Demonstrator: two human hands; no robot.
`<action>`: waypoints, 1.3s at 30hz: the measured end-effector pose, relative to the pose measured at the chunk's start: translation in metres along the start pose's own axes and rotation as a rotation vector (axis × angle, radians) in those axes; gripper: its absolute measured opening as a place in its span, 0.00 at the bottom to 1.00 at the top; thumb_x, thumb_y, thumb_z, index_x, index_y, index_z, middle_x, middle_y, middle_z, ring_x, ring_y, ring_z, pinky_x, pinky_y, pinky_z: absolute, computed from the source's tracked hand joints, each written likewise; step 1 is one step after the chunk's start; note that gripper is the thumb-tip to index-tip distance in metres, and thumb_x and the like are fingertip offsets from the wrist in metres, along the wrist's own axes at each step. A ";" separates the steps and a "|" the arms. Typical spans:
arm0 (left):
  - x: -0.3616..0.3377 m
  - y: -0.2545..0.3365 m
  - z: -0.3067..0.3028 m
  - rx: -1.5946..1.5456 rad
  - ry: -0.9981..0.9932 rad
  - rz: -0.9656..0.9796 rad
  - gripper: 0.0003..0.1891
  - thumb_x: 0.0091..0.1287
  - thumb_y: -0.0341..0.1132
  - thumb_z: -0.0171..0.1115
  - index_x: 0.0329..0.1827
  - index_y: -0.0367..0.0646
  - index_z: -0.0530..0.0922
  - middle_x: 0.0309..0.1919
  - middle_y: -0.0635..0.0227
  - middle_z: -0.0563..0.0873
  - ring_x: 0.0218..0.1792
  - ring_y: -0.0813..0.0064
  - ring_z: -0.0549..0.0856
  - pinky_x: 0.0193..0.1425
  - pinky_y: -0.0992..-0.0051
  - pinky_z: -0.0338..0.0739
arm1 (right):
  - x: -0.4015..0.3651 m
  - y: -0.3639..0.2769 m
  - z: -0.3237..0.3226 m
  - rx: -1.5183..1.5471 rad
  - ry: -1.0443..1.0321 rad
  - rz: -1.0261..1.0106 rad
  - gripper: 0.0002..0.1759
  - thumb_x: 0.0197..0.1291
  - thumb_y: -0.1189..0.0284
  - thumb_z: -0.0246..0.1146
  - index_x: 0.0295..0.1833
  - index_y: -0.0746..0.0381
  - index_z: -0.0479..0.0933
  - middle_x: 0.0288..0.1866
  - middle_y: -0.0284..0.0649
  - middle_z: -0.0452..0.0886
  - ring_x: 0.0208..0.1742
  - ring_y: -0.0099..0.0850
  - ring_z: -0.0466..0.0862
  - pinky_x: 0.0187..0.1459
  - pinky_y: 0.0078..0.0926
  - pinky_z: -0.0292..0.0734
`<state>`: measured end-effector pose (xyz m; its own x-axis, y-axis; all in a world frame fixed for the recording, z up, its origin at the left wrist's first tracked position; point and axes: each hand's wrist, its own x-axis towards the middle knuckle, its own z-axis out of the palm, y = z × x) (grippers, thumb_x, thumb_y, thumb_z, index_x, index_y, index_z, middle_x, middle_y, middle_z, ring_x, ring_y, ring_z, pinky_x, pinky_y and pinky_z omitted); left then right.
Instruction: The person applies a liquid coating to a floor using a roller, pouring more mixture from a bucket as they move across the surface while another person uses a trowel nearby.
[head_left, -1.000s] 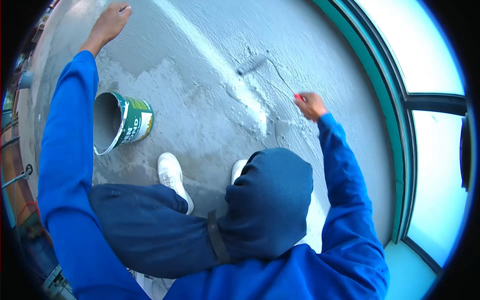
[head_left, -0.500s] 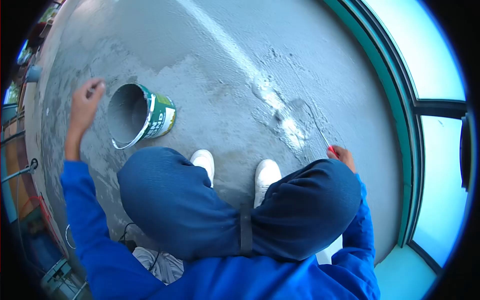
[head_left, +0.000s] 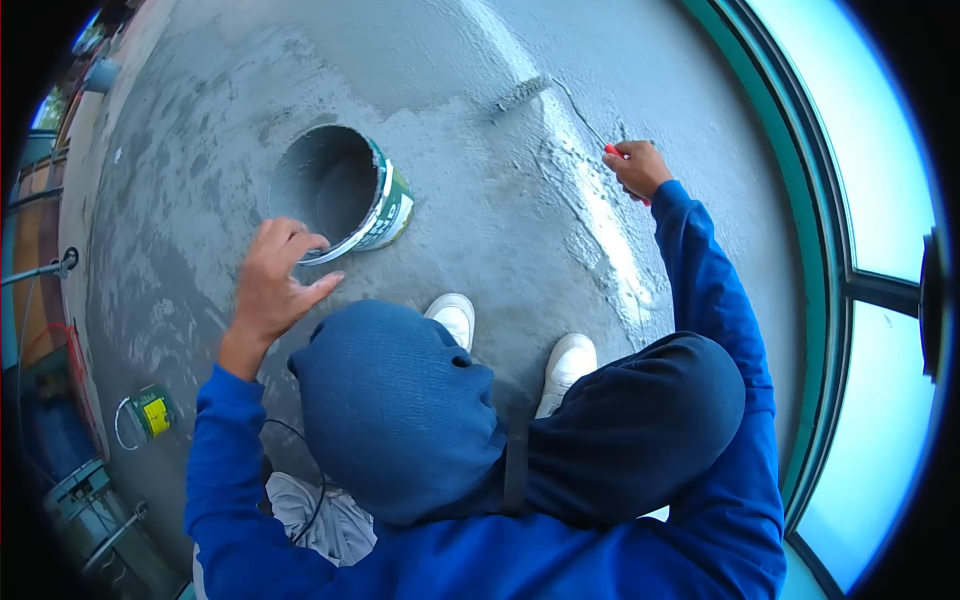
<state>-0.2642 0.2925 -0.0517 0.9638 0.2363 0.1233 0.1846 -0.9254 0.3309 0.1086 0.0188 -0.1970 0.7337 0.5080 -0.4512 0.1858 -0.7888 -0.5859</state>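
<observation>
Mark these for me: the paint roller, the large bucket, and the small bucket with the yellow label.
Paint roller (head_left: 524,94): head view, on the roller's cover.
Large bucket (head_left: 391,209): head view, on its outer wall.
Small bucket (head_left: 155,415): head view, on the yellow label.

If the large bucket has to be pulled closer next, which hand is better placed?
Probably the left hand: its thumb and fingers are parted at the rim of the large bucket, though contact is unclear. The right hand is farther off, gripping the roller by its red handle.
</observation>
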 end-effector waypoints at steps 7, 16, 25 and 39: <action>-0.014 -0.016 0.019 0.042 0.188 0.066 0.15 0.39 0.29 0.73 0.32 0.44 0.79 0.31 0.65 0.76 0.34 0.65 0.74 0.37 0.69 0.70 | -0.083 0.081 0.026 -0.086 0.059 -0.058 0.16 0.54 0.61 0.60 0.35 0.65 0.80 0.25 0.54 0.79 0.28 0.49 0.80 0.34 0.41 0.74; -0.023 -0.018 0.029 0.044 0.397 0.053 0.16 0.38 0.26 0.72 0.32 0.45 0.79 0.31 0.67 0.77 0.33 0.66 0.75 0.36 0.70 0.70 | -0.189 0.067 0.002 0.212 0.000 0.322 0.11 0.62 0.68 0.59 0.42 0.66 0.78 0.17 0.29 0.71 0.15 0.18 0.69 0.16 0.19 0.64; -0.063 -0.009 0.028 0.079 0.497 -0.148 0.17 0.40 0.27 0.73 0.34 0.43 0.77 0.32 0.65 0.77 0.37 0.64 0.76 0.41 0.69 0.71 | -0.108 0.007 -0.029 0.203 -0.068 0.005 0.12 0.65 0.66 0.56 0.42 0.66 0.75 0.18 0.30 0.69 0.14 0.17 0.69 0.13 0.17 0.65; 0.025 0.024 0.007 0.235 0.257 -0.015 0.21 0.51 0.26 0.62 0.51 0.44 0.75 0.33 0.63 0.81 0.33 0.62 0.80 0.38 0.68 0.74 | -0.021 0.041 0.021 0.377 -0.178 -0.069 0.13 0.58 0.68 0.55 0.32 0.69 0.74 0.21 0.38 0.75 0.18 0.26 0.76 0.18 0.28 0.73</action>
<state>-0.2346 0.2738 -0.0473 0.8860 0.2899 0.3618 0.2667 -0.9570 0.1136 0.0872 -0.0164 -0.2257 0.5977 0.6328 -0.4923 -0.0459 -0.5860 -0.8090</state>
